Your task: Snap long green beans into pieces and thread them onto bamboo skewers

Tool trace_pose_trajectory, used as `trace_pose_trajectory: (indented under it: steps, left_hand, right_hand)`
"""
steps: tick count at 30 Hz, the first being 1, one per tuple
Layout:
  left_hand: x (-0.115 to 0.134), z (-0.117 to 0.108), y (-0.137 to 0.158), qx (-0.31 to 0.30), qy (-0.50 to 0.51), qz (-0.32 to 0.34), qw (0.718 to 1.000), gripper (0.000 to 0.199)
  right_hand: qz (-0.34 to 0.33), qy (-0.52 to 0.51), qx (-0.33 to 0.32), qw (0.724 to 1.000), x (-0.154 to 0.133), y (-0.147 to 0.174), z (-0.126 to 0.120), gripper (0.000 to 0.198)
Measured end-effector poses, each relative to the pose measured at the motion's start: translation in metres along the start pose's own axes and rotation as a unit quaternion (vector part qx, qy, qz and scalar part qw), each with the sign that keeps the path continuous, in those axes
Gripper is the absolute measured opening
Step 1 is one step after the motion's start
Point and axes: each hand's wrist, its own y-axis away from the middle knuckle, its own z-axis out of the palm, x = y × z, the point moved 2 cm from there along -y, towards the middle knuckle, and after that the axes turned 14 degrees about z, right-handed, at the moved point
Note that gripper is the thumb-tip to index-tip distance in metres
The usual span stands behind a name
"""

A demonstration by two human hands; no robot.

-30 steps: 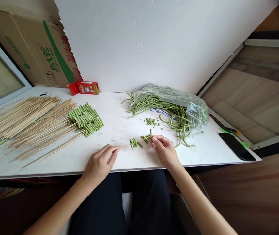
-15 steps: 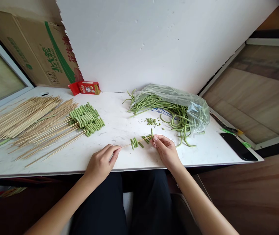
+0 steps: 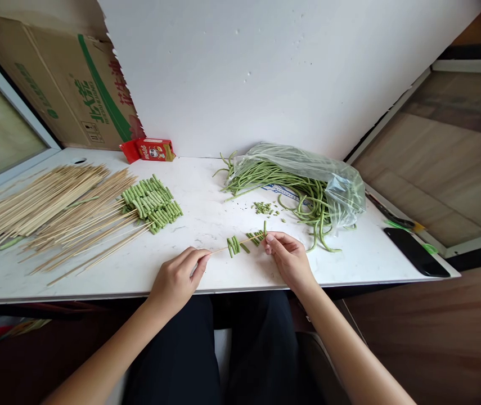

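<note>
My left hand (image 3: 180, 277) pinches the near end of a thin bamboo skewer (image 3: 220, 250) above the front of the table. At its other end my right hand (image 3: 290, 257) is closed on a short piece of green bean (image 3: 265, 227), which stands upright at the skewer's tip. Beneath and beside the skewer, several cut bean pieces (image 3: 233, 246) lie in a short row on the tabletop, with more next to my right fingertips. To the left rests a stack of bean pieces threaded on skewers (image 3: 151, 203).
Loose bamboo skewers (image 3: 50, 205) spread across the left. Long beans (image 3: 274, 177) spill from a clear plastic bag (image 3: 341, 194) at the back right, near small bean scraps (image 3: 263, 208). A black phone (image 3: 415, 251), a red packet (image 3: 156, 150) and a cardboard box (image 3: 67, 95) are also there.
The whole view has shifted slightly. Both hands keep nearly the same pose, with the skewer and bean piece still between them.
</note>
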Motion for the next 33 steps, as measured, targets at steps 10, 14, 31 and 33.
trace_pose_trajectory:
  steps: [10, 14, 31, 33]
  left_hand:
    - [0.0002, -0.0008, -0.0002, -0.009, 0.0, 0.005, 1.0, 0.015]
    - [-0.0008, 0.0, 0.0006, -0.016, 0.007, 0.002, 1.0, 0.016]
    - [-0.0026, 0.0003, 0.0013, -0.036, 0.023, -0.005, 0.999, 0.017]
    - [-0.002, -0.0004, 0.0011, -0.039, 0.023, -0.004, 0.999, 0.017]
  right_hand:
    - [-0.013, 0.012, 0.022, 1.0, 0.0079, -0.0037, -0.005, 0.026]
    - [-0.017, 0.011, 0.016, 1.0, 0.0083, -0.0039, -0.0058, 0.022]
    - [-0.017, 0.034, 0.026, 0.999, 0.0056, -0.0029, -0.0057, 0.025]
    - [-0.012, 0.031, 0.02, 0.999, 0.0056, -0.0028, -0.0054, 0.024]
